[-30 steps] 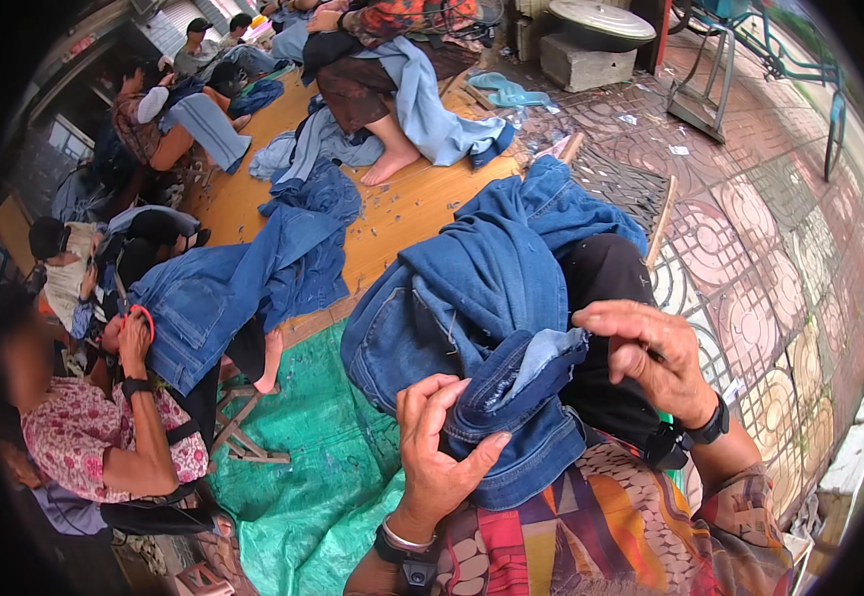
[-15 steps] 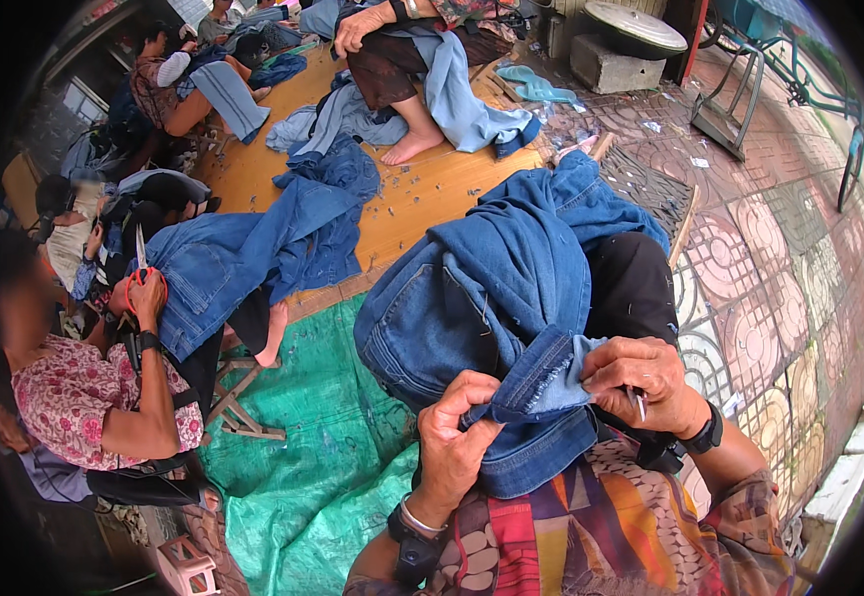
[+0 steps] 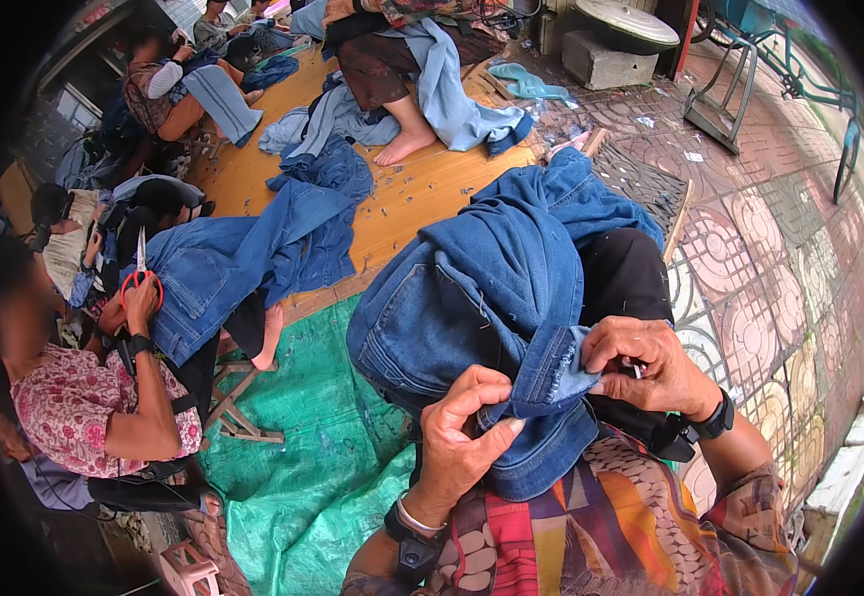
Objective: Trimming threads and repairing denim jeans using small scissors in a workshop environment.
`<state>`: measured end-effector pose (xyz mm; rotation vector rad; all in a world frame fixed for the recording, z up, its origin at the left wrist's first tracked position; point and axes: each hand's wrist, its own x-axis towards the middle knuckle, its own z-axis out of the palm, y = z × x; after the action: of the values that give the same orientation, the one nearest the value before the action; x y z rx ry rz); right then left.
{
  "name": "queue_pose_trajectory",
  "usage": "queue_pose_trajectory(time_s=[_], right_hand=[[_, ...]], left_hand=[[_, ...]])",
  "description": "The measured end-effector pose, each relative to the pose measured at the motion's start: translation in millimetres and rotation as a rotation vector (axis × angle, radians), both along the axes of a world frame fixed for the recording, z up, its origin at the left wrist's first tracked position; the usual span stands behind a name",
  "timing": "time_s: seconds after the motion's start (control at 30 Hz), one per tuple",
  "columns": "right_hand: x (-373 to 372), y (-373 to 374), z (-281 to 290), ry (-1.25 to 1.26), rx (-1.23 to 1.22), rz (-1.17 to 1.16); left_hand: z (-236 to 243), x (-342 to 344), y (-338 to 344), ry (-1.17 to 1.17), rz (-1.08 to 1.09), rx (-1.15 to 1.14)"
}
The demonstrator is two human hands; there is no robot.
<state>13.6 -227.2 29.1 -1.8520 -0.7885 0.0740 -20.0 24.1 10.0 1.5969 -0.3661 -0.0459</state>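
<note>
A pair of blue jeans (image 3: 412, 298) lies bunched across my lap, over my black-trousered knee. My left hand (image 3: 460, 427) pinches the jeans' thick stitched band between thumb and fingers. On the other side of the band, my right hand (image 3: 650, 366) is closed on its pale, frayed edge (image 3: 567, 379). A small metal tool (image 3: 634, 370) pokes out between the fingers of that hand. Most of the tool is hidden, so its kind is unclear. Loose threads cling to the denim.
On the left, a person in a floral top holds red-handled scissors (image 3: 141, 273) above other jeans (image 3: 194, 283). A green tarp (image 3: 323, 397) covers the ground beside me. Farther off, more people sit with denim around an orange board (image 3: 417, 204). Light-blue slippers (image 3: 526, 82) lie behind.
My right hand has turned a little, and less of the metal tool shows. The band between my hands is folded slightly differently. The neighbour's scissors have shifted a little.
</note>
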Motion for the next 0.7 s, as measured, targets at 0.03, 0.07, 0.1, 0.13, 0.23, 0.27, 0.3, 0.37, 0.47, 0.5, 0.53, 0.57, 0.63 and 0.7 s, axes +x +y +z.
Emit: queue_pose_trajectory(time_s=[0.03,0.07,0.1,0.13,0.23,0.27,0.3,0.37,0.47,0.5,0.53,0.57,0.63,0.7], right_hand=[[2,-1,2,0.031,0.013,-0.006],[4,-2,5,0.062,0.025,-0.012],[4,-3,13,0.087,-0.013,-0.022],[3,-3,20,0.084,-0.018,-0.021],[5,-3,28,0.158,0.079,-0.052],[5,-2,29,0.153,0.075,-0.051],[4,0,32,0.088,-0.012,-0.102],[11,4,35,-0.177,-0.094,-0.07],[11,17,51,-0.259,-0.107,-0.016],[12,16,49,-0.267,-0.118,0.022],[11,16,50,-0.269,-0.122,0.019],[10,17,51,-0.292,-0.201,-0.017],[4,21,56,-0.289,-0.352,-0.137],[0,21,55,-0.305,-0.342,-0.163]], left_hand=[[0,0,-1,-0.001,0.001,-0.002],[-1,0,-2,0.012,0.012,-0.009],[-1,2,-3,0.024,0.022,-0.018],[-1,3,-3,0.02,0.022,-0.023],[2,7,-7,0.025,0.046,-0.029],[8,7,-9,0.094,0.044,-0.052],[13,8,-11,0.164,0.039,-0.076],[14,12,-14,0.16,0.033,-0.071],[20,14,-16,0.171,0.048,-0.076],[21,15,-18,0.187,0.051,-0.092],[21,16,-19,0.184,0.047,-0.096],[21,18,-20,0.18,0.051,-0.086],[20,19,-21,0.175,0.054,-0.076],[16,20,-21,0.119,0.077,-0.057]])
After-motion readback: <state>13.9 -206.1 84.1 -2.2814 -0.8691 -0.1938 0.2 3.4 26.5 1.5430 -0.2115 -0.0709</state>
